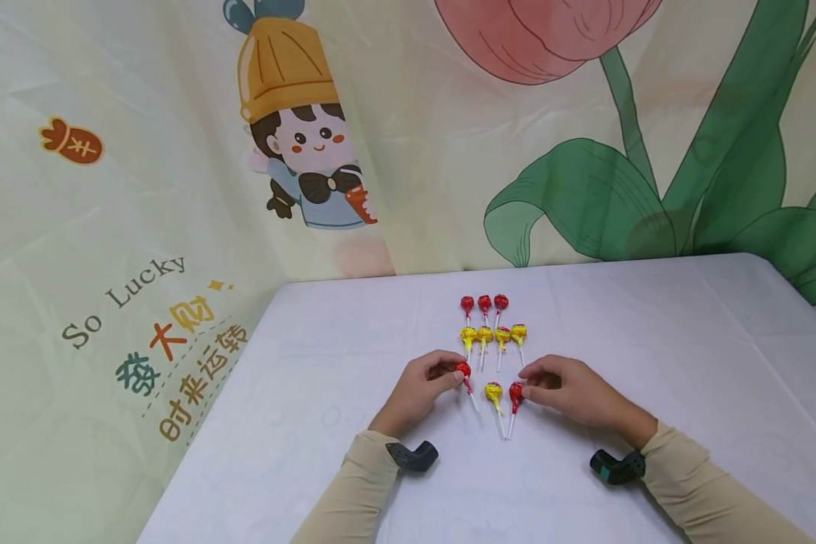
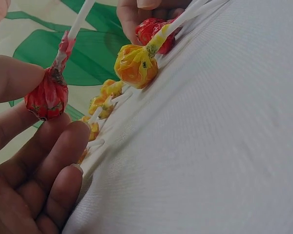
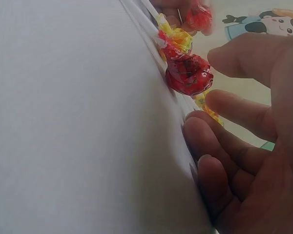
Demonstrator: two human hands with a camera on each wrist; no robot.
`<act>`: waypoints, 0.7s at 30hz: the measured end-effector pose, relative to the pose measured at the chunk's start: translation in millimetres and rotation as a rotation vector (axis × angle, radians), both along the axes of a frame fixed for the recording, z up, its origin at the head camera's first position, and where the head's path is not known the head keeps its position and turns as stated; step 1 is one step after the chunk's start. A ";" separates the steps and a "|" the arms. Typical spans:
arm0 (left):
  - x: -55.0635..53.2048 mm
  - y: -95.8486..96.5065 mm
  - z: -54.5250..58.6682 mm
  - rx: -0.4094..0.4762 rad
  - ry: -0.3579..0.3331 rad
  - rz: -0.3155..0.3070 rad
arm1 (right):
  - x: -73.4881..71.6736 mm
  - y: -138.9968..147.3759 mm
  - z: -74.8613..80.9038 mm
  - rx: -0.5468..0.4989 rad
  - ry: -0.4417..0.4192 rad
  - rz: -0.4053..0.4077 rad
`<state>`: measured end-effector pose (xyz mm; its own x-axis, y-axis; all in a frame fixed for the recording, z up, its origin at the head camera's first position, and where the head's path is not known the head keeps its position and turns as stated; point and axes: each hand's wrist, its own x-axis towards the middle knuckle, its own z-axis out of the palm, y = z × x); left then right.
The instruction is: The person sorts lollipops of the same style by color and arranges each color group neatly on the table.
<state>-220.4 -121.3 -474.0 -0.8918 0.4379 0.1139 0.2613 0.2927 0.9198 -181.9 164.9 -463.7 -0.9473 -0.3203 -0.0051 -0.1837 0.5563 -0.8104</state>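
Between the thumb and fingers of my left hand [image 1: 418,389] is a red-wrapped lollipop [image 2: 48,100], its white stick pointing up in the left wrist view. My right hand [image 1: 578,389] is beside another red lollipop [image 3: 189,74] on the table. Its thumb and forefinger stand apart near that candy's head without closing round it; whether the thumb touches it, I cannot tell. A yellow lollipop [image 1: 493,391] lies just left of that red one, between the two hands.
Beyond the hands, several yellow lollipops [image 1: 485,335] form a row on the white tablecloth [image 1: 299,423]. Behind them lie three red lollipops [image 1: 485,303] in another row. A printed curtain [image 1: 421,151] hangs at the table's far edge.
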 end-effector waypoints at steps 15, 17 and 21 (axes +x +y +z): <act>14.4 6.1 18.9 0.012 -0.005 0.083 | -1.0 0.1 -0.9 0.016 0.018 0.023; 8.7 4.8 10.2 0.008 -0.007 0.098 | -0.6 -0.2 -0.8 0.017 0.018 0.019; 0.6 1.7 -1.2 0.011 -0.017 0.128 | 0.5 -2.0 -0.9 0.014 0.021 0.008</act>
